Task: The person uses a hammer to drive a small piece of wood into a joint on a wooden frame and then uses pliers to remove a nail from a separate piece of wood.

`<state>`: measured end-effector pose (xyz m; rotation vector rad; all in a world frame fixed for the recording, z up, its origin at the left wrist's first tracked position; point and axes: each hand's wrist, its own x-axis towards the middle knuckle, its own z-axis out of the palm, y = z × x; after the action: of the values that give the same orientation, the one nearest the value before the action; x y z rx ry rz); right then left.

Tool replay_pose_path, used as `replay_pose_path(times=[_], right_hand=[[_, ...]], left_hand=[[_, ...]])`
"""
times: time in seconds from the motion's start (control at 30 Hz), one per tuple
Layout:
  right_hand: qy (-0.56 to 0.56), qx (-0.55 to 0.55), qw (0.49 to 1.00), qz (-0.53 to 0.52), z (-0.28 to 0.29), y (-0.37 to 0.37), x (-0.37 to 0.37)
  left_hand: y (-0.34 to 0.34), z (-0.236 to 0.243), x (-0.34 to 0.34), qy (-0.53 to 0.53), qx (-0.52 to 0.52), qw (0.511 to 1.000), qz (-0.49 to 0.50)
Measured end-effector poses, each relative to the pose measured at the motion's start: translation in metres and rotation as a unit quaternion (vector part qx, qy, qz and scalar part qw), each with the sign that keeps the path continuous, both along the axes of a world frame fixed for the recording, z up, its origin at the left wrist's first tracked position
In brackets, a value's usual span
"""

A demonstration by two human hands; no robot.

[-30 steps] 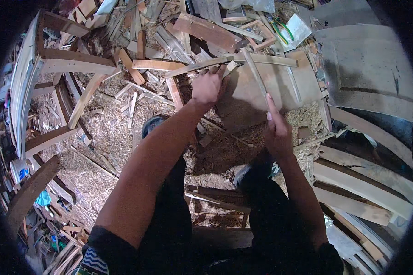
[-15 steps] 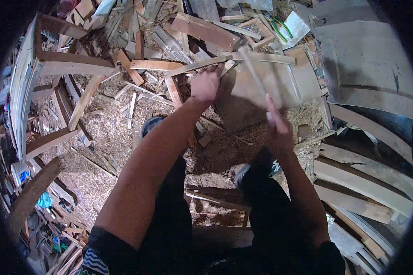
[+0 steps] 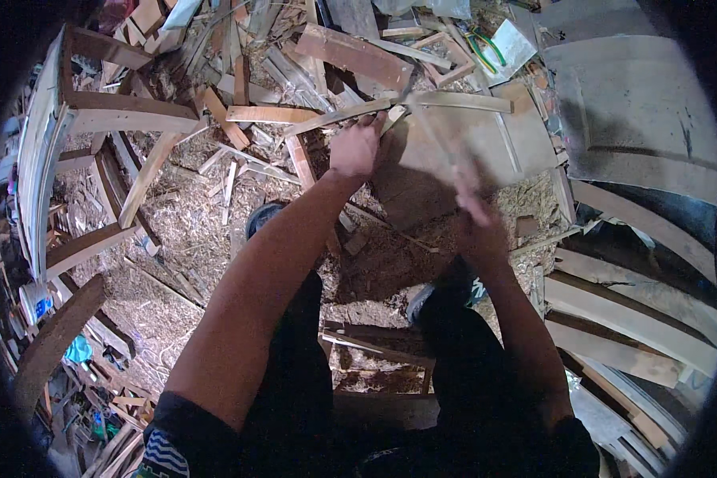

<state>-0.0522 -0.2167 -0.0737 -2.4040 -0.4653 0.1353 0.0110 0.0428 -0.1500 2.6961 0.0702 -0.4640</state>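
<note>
Against a second ago, the blurred hammer with a pale straight handle point(image 3: 434, 134) has its dark head lower, over the middle of the long, slightly bowed pale wooden strip point(image 3: 470, 101), so a light blow there seems likely. The right hand point(image 3: 478, 209), blurred too, is wrapped round the handle's lower end. The left hand point(image 3: 354, 150) has barely moved: its fingers curl against the short pale wooden piece point(image 3: 393, 117) meeting the strip near its middle, though whether they pinch it cannot be told. Under the strip's right half lies a flat tan board point(image 3: 530, 143), on a floor point(image 3: 175, 299) thick with shavings and offcuts. Green-and-yellow-handled pliers point(image 3: 486, 52) lie beyond; a pale wooden frame point(image 3: 131, 111) stands left, and long pale timbers point(image 3: 625, 323) lie right.
</note>
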Motion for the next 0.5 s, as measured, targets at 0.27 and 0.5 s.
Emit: replay_pose_path(times=[0.27,0.5], right_hand=[[-0.088,0.026,0.996,0.009,0.022,0.008,0.009],[0.027,0.029,0.999,0.026,0.020,0.008,0.013]], left_hand=[[0.002,-0.016,-0.007,-0.086,0.009,0.996,-0.009],[0.005,-0.025,-0.005,-0.080,-0.007,0.997,0.002]])
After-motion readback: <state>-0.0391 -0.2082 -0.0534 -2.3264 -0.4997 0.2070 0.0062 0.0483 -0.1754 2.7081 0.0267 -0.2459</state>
